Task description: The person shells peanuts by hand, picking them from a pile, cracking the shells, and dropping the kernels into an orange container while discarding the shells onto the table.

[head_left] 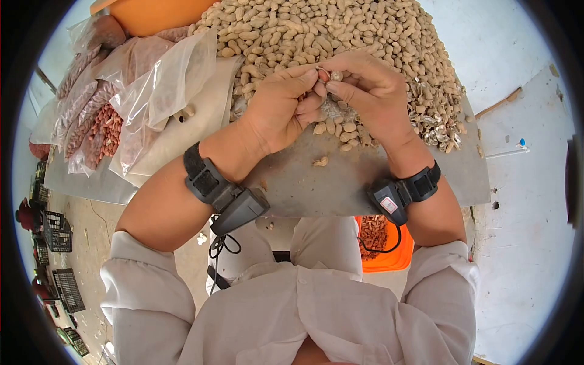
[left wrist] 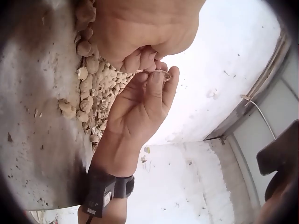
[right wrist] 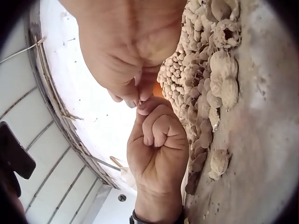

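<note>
Both hands meet over the near edge of a large heap of unshelled peanuts (head_left: 340, 27). My left hand (head_left: 277, 109) has its fingers curled, with thumb and forefinger at a red peanut kernel (head_left: 323, 75). Opposite it, my right hand (head_left: 377, 94) pinches a peanut shell (head_left: 336, 76) between thumb and fingertips, right beside the kernel. In the left wrist view a piece of shell (left wrist: 164, 75) shows at the right thumb tip. The left palm's inside is mostly hidden by its curled fingers.
Plastic bags of shelled peanuts (head_left: 106, 131) lie at the left, below an orange basin (head_left: 155, 15). Empty shells (head_left: 432, 131) gather at the heap's right edge. A loose peanut (head_left: 320, 162) lies on the metal tabletop (head_left: 304, 188). Beneath the table stands an orange container (head_left: 389, 261) holding kernels.
</note>
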{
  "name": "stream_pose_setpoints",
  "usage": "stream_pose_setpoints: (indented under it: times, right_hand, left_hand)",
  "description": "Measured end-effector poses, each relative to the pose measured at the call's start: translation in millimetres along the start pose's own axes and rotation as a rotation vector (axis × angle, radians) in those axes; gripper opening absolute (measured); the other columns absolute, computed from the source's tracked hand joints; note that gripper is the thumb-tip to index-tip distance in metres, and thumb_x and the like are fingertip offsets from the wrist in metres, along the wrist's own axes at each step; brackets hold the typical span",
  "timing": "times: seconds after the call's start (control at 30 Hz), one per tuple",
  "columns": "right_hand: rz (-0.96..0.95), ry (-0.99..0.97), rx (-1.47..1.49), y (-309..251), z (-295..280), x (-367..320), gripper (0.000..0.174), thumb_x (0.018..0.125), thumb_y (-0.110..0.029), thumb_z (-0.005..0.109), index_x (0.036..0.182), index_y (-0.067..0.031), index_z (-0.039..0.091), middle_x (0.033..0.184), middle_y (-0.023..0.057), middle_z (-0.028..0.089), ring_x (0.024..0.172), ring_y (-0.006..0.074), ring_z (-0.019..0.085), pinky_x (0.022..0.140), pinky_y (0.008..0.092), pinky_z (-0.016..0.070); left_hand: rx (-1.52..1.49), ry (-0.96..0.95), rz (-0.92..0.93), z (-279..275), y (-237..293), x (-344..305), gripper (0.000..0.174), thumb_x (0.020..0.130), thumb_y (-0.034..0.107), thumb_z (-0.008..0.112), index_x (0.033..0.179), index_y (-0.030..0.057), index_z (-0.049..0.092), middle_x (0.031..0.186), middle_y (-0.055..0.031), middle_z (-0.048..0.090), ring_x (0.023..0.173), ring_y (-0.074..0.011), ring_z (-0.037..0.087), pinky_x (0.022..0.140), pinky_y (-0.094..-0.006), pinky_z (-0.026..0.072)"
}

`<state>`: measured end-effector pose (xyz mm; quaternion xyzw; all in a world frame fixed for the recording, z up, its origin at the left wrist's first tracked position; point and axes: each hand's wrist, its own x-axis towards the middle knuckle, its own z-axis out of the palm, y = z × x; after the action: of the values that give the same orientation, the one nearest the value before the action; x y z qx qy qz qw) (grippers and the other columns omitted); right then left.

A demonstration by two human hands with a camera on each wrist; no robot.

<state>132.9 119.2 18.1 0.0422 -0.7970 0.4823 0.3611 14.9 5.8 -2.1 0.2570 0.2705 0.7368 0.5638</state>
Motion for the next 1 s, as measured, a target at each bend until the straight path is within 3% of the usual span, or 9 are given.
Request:
stream_pose_setpoints:
  times: [0.1, 0.2, 0.4, 0.5, 0.6, 0.7, 0.8, 0.9, 1.0]
  right_hand:
    - [-0.051, -0.036, -0.078, 3, -3, 0, 0.023, 0.074, 0.005, 0.061, 0.095, -0.0021, 0.064, 0.091, 0.0066, 0.061, 0.075, 0.0128, 0.061, 0.064, 0.0233, 0.0488]
    - [-0.223, -0.057, -0.308, 0, -3, 3, 0.024, 0.073, 0.005, 0.06, 0.094, -0.0034, 0.065, 0.087, 0.0083, 0.063, 0.072, 0.0151, 0.062, 0.063, 0.0239, 0.0487]
    - [-0.192, -0.045, -0.411, 1, -2, 1, 0.021, 0.074, 0.001, 0.06, 0.093, -0.0045, 0.064, 0.082, 0.0097, 0.064, 0.067, 0.0181, 0.061, 0.062, 0.0257, 0.0488]
    - [-0.045, 0.013, -0.496, -8, -3, -1, 0.019, 0.074, -0.001, 0.059, 0.092, -0.005, 0.065, 0.08, 0.0104, 0.063, 0.066, 0.0205, 0.06, 0.062, 0.0278, 0.0489]
    - [-0.11, 0.139, -0.565, -2, -17, 1, 0.016, 0.072, -0.001, 0.057, 0.085, -0.0059, 0.065, 0.081, 0.0109, 0.063, 0.066, 0.0229, 0.06, 0.063, 0.0294, 0.0486]
    - [-0.036, 0.267, -0.868, -9, -50, 2, 0.015, 0.072, -0.007, 0.053, 0.08, -0.0075, 0.066, 0.082, 0.0117, 0.064, 0.071, 0.0267, 0.061, 0.065, 0.0337, 0.0487]
    - [0.09, 0.145, -1.274, -11, -85, 2, 0.019, 0.071, -0.012, 0.049, 0.078, -0.0081, 0.066, 0.084, 0.0123, 0.064, 0.075, 0.0299, 0.061, 0.067, 0.0379, 0.0486]
    - [0.27, 0.096, -1.385, -18, -83, 0, 0.023, 0.072, -0.018, 0.048, 0.078, -0.0081, 0.067, 0.083, 0.0127, 0.064, 0.076, 0.032, 0.06, 0.069, 0.0409, 0.0484]
    - [0.317, 0.07, -1.331, -15, -82, 0, 0.018, 0.07, -0.016, 0.051, 0.075, -0.0056, 0.066, 0.076, 0.0132, 0.063, 0.072, 0.0296, 0.061, 0.065, 0.0375, 0.0486]
  left_hand:
    - [-0.051, 0.02, -0.053, -3, 1, 1, 0.017, 0.091, 0.013, 0.043, 0.084, 0.0012, 0.054, 0.07, -0.0042, 0.05, 0.048, -0.0059, 0.029, 0.042, -0.0194, 0.0252]
    - [-0.076, 0.059, -0.087, -2, 1, 0, 0.016, 0.088, 0.011, 0.044, 0.079, 0.0009, 0.052, 0.068, -0.0053, 0.05, 0.047, -0.0062, 0.029, 0.042, -0.0197, 0.0248]
    - [-0.01, 0.062, -0.139, -2, 2, 0, 0.01, 0.085, 0.009, 0.046, 0.082, 0.0009, 0.051, 0.068, -0.0051, 0.051, 0.046, -0.0063, 0.029, 0.041, -0.0195, 0.0242]
    - [0.067, 0.02, -0.145, -1, 1, -1, 0.013, 0.084, 0.007, 0.046, 0.092, 0.0002, 0.053, 0.068, -0.0039, 0.051, 0.046, -0.0061, 0.028, 0.041, -0.0191, 0.0238]
    - [0.117, 0.002, -0.123, 0, 3, -2, 0.023, 0.084, 0.005, 0.045, 0.104, -0.0007, 0.054, 0.068, -0.0021, 0.051, 0.046, -0.0057, 0.028, 0.042, -0.0188, 0.0234]
    - [0.141, 0.042, -0.103, -4, 6, -2, 0.031, 0.084, 0.005, 0.045, 0.113, -0.0008, 0.052, 0.068, -0.0003, 0.05, 0.046, -0.0055, 0.028, 0.042, -0.0187, 0.0232]
    - [0.163, 0.067, -0.086, -3, 6, -2, 0.033, 0.084, 0.005, 0.045, 0.115, -0.0009, 0.052, 0.067, 0.0007, 0.048, 0.046, -0.0056, 0.027, 0.043, -0.0189, 0.0232]
    - [0.192, 0.082, -0.076, 0, 7, -4, 0.033, 0.084, 0.006, 0.044, 0.115, -0.0014, 0.052, 0.066, 0.0011, 0.047, 0.047, -0.0055, 0.027, 0.043, -0.0192, 0.0231]
    - [0.208, 0.079, -0.063, -1, 9, -5, 0.032, 0.085, 0.006, 0.044, 0.115, -0.0022, 0.052, 0.066, 0.0011, 0.046, 0.048, -0.0054, 0.026, 0.043, -0.0193, 0.0227]
